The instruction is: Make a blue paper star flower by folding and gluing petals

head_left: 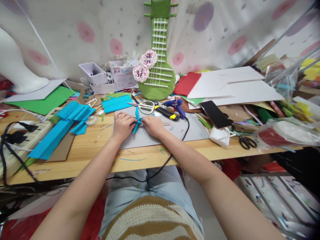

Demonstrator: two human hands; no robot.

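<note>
A small folded piece of blue paper (137, 120) stands on a grey cutting mat (190, 130) on the wooden table (95, 160). My left hand (123, 125) and my right hand (153, 126) meet at its middle, fingers curled and pinched on the folds from either side. White-handled scissors (145, 106), a yellow and black cutter (167, 113) and a blue glue gun (177, 106) lie just beyond my hands. The glue gun's black cord (185, 130) runs past my right wrist and off the table's front edge.
Pleated blue paper sheets (65, 124) and a power strip (17, 136) lie at the left. A green paper guitar (160, 60) leans on the wall. A black phone (216, 114), white card sheets (235, 87), black scissors (246, 142) and plastic bags (282, 130) crowd the right.
</note>
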